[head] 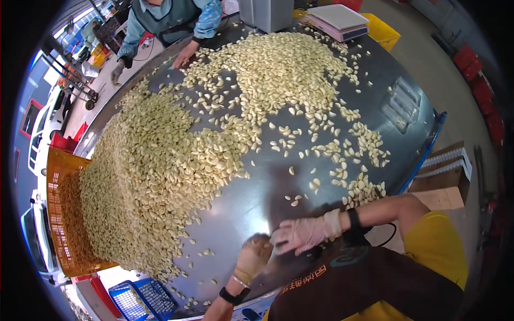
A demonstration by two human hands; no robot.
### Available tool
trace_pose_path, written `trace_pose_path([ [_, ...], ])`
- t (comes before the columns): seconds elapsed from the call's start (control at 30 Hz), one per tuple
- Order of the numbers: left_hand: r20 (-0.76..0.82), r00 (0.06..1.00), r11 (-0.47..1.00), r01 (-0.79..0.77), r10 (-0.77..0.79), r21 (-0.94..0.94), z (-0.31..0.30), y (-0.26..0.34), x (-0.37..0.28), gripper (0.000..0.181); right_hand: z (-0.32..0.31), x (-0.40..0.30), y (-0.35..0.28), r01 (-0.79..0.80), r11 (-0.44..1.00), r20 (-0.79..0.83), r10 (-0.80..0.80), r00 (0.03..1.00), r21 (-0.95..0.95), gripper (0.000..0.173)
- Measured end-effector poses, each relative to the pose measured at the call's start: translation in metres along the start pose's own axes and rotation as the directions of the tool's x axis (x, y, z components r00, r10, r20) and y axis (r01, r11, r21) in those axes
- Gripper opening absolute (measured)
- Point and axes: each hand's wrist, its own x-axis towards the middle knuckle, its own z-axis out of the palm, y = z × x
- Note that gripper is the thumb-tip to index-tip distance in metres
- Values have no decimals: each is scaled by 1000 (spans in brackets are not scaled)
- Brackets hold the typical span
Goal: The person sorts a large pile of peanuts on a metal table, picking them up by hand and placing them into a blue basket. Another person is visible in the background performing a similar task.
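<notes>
Peeled garlic cloves (281, 68) lie in heaps and loose scatters over a metal table (237, 208). My left hand (255, 253), in a pale glove, is over the table's near part, its fingers curled and blurred. Close beside it, at its fingertips, is my right hand (307, 233), also gloved, palm down with some fingers bent. What either hand may hold is hidden or too blurred to tell. A small pile of cloves (361, 192) lies just beyond my right wrist. Under my right hand, a few cloves partly show.
An orange plastic crate (60, 216) lies tipped at the left, cloves spilling from it. A blue basket (150, 299) stands below the near-left edge. Across the table are a co-worker's hand (186, 54), a grey bin (267, 14) and a scale (337, 20). A cardboard box (439, 192) sits right.
</notes>
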Motion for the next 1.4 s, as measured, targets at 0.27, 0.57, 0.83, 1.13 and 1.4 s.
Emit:
trace_pose_path([
  [0.27, 391, 920, 989, 83, -30, -119, 52, 21, -27, 37, 38, -67, 10, 109, 986, 293, -142, 945, 126, 18],
  [0.57, -263, 937, 919, -120, 230, 376, 80, 91, 129, 112, -119, -252, 4, -493, 745, -418, 312, 853, -449, 17],
  [0.83, -296, 955, 942, 85, 15, 324, 127, 136, 194, 120, -140, -279, 86, -764, 584, -682, 443, 582, -273, 33],
  [1.13, 366, 674, 589, -739, 642, 327, 197, 197, 219, 65, -150, -325, 95, -738, 647, -666, 638, 388, 190, 21],
  [1.4, 88, 739, 639, -630, 668, 441, 172, 203, 357, 49, -180, -380, 113, -581, 440, -547, 837, -11, 685, 16],
])
